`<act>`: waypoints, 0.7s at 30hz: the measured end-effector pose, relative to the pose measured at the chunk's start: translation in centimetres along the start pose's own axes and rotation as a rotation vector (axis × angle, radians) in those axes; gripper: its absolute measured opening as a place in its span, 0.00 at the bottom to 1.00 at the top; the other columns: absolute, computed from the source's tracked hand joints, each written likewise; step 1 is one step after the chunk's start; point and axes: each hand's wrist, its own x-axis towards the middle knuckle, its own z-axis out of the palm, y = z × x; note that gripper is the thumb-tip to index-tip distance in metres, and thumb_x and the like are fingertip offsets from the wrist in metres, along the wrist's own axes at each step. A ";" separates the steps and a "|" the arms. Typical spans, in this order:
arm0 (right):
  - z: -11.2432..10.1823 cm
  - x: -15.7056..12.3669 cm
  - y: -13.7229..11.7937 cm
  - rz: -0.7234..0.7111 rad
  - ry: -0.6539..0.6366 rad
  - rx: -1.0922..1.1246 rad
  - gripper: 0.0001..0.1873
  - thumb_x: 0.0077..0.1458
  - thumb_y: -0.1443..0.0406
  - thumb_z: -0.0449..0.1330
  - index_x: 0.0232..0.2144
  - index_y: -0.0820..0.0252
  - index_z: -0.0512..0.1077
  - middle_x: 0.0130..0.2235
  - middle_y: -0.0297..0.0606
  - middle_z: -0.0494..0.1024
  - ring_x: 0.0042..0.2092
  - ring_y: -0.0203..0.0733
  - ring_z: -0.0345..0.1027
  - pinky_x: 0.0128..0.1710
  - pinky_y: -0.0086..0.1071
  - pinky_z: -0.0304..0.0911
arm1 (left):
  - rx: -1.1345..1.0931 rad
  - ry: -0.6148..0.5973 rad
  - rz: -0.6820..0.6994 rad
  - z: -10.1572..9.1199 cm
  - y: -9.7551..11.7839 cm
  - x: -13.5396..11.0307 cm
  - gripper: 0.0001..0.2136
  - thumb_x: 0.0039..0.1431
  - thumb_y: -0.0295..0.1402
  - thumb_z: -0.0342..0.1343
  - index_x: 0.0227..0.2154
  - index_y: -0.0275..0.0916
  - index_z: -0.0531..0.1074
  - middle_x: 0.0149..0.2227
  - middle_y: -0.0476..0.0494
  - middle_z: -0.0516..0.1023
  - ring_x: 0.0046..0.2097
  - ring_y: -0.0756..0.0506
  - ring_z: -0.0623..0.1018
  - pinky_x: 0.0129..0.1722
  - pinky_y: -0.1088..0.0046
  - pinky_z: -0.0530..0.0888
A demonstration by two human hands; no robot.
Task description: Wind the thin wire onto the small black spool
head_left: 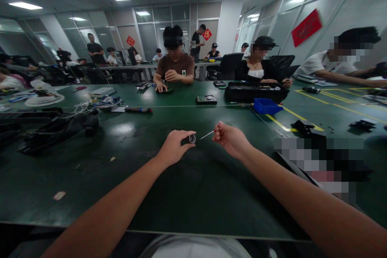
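Note:
My left hand [175, 147] is closed around a short black cylinder [190, 139], whose round end with a pale ring faces right. What kind of part it is I cannot make out. To its right, my right hand [229, 139] grips a screwdriver [207, 134] by its reddish handle, mostly hidden by the fingers. The thin metal shaft slants down and left, its tip a little apart from the cylinder's ringed end. Both hands are held above the dark green tabletop [193, 201].
Ahead lie a hard drive [206, 99], a blue bin [266, 106] and a long black housing [256, 92]. A dark tool [138, 109] and black bags [60, 129] are on the left. Black parts [302, 128] lie right. A person [173, 60] works across the table.

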 end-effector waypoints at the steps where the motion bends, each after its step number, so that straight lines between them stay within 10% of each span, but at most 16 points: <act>1: -0.1 0.2 0.1 -0.023 0.017 0.010 0.12 0.56 0.58 0.61 0.25 0.57 0.70 0.23 0.31 0.68 0.24 0.36 0.61 0.33 0.36 0.67 | -0.001 0.003 -0.006 0.0 -0.1 0.0 0.19 0.59 0.33 0.62 0.54 0.47 0.72 0.48 0.47 0.78 0.49 0.42 0.74 0.55 0.58 0.66; 21: 1.5 -2.5 -0.1 -0.567 0.052 -0.684 0.13 0.62 0.55 0.54 0.36 0.57 0.71 0.32 0.38 0.79 0.34 0.42 0.74 0.36 0.37 0.68 | 0.024 0.007 -0.082 0.4 0.1 0.2 0.16 0.57 0.34 0.65 0.48 0.43 0.76 0.45 0.46 0.80 0.46 0.41 0.75 0.49 0.62 0.69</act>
